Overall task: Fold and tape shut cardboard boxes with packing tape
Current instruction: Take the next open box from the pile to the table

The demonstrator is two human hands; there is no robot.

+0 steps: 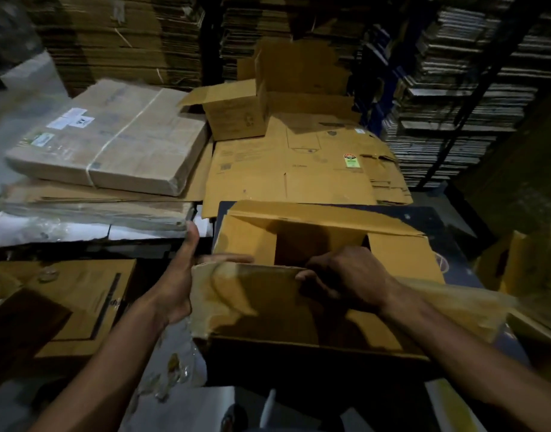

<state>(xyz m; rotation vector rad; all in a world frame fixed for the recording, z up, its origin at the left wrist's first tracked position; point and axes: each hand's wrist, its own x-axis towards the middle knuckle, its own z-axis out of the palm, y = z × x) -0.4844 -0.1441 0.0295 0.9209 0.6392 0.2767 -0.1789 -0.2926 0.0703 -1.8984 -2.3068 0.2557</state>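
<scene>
**Both hands on a half-folded carton**

The cardboard box sat low and centre in the head view, its long axis running from 9 to 3 o'clock and its open top facing up toward the camera. The far flap leaned inward at 12 o'clock, while the near flap tilted up toward the person. A strip of clear packing tape trailed off the near flap toward 3 o'clock, blurred.

The left hand pressed flat against the box's 9 o'clock end, thumb raised and fingers straight, reaching over the corner. The right hand curled its fingers over the top edge of the near flap and gripped it.

Beyond the box, at 12 o'clock, lay flattened cartons with a small opened carton standing on them. At 10 o'clock a strapped bundle rested on further flat sheets. Tall stacks of flat cardboard filled the background.
</scene>
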